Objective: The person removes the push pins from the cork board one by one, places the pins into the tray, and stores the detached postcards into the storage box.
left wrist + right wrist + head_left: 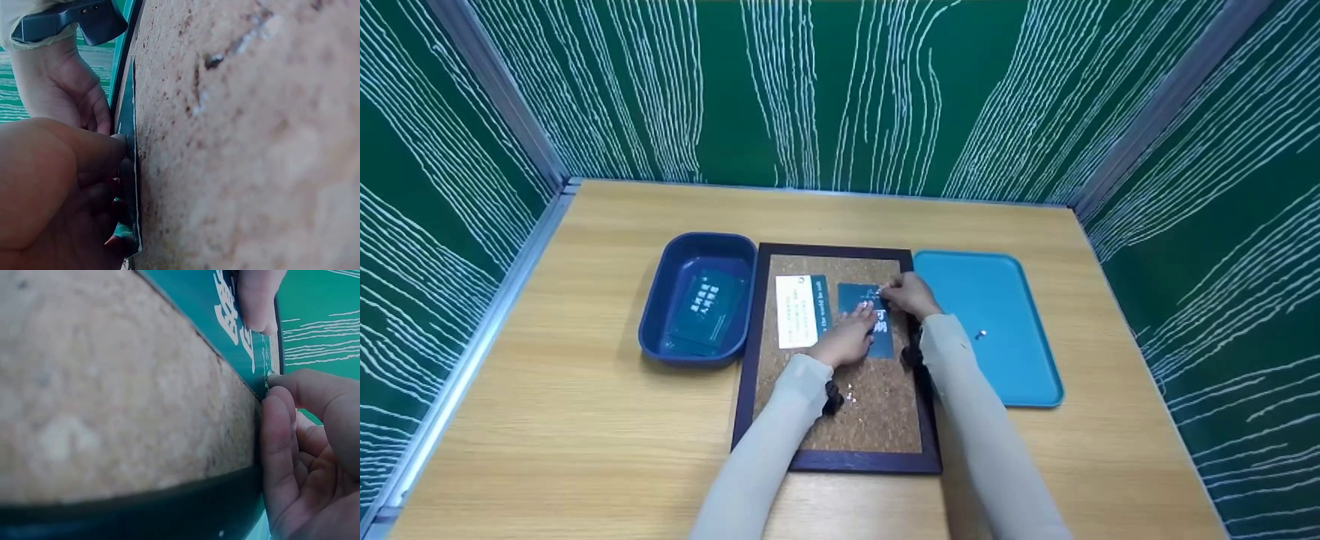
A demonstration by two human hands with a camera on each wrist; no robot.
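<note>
A dark framed corkboard lies flat in front of me. On its upper right part is a dark green card with white characters. My left hand rests on this card, its fingers extended and pressing it to the cork; in the left wrist view the thumb lies at the card's edge. With thumb and forefinger my right hand pinches a small pushpin at the card's upper right corner, the pin mostly hidden by the fingertips. A white and green card sits on the board's left side.
Left of the board stands a blue bin containing several green cards. A light blue tray lies to the right, with small pins on it. A few tiny shiny pins are on the lower cork. Green walls enclose the table.
</note>
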